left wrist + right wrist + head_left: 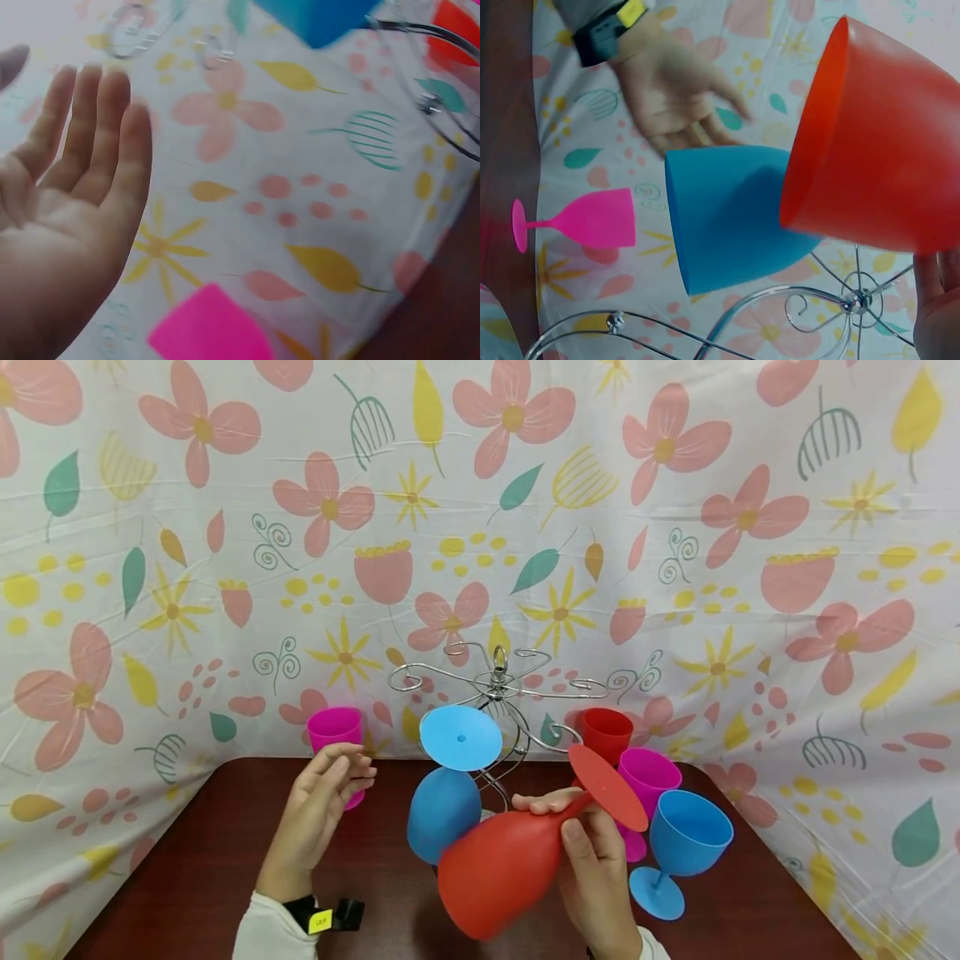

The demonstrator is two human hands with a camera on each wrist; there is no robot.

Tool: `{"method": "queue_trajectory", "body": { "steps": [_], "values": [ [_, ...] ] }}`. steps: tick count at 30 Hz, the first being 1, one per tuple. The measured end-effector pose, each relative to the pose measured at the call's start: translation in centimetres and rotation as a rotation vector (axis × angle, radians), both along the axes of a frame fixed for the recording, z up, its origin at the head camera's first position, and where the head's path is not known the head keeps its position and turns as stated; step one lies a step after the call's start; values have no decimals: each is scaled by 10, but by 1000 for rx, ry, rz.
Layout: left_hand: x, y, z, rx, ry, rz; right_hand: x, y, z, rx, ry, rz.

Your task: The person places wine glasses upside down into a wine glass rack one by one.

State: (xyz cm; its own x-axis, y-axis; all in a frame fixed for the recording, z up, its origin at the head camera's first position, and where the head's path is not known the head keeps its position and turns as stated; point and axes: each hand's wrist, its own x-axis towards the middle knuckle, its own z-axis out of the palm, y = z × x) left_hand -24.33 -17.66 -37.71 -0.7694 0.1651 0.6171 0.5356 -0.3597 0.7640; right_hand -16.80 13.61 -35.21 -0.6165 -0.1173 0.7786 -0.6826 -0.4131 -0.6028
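My right hand grips a red plastic goblet by its stem, the bowl tilted down to the left and the base up to the right. A blue goblet hangs upside down on the front of a silver wire rack. In the head view the red bowl overlaps the blue one. To the left, my left hand is raised with nothing in it. Its fingers look nearly straight in the left wrist view. Behind that hand stands a pink goblet, partly hidden by it.
At the right of the dark wooden table stand another red goblet, another pink one and another blue one, all upright. The rack's curled arms reach out above the table. A flowered cloth hangs behind.
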Motion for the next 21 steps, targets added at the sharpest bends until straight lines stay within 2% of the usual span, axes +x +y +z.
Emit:
{"method": "queue_trajectory", "body": {
  "steps": [3, 7, 10, 13, 16, 19, 21],
  "values": [
    [-9, 14, -9, -91, -133, 129, 1, 3, 2, 21, -23, -26],
    [-20, 37, -22, -211, -244, 216, 0, 5, 3, 12, 3, -25],
    [-27, 57, -35, -249, -294, 267, -1, 6, 4, 7, 16, -29],
    [-32, 75, -49, -249, -298, 292, -2, 7, 4, 10, 21, -49],
    [-35, 88, -62, -240, -261, 281, -4, 8, 3, -3, 41, -60],
    [-35, 94, -69, -280, -232, 310, -5, 10, 4, -18, 49, -64],
    [-34, 96, -73, -284, -261, 315, -3, 11, 4, -1, 22, -100]
  ]
}}
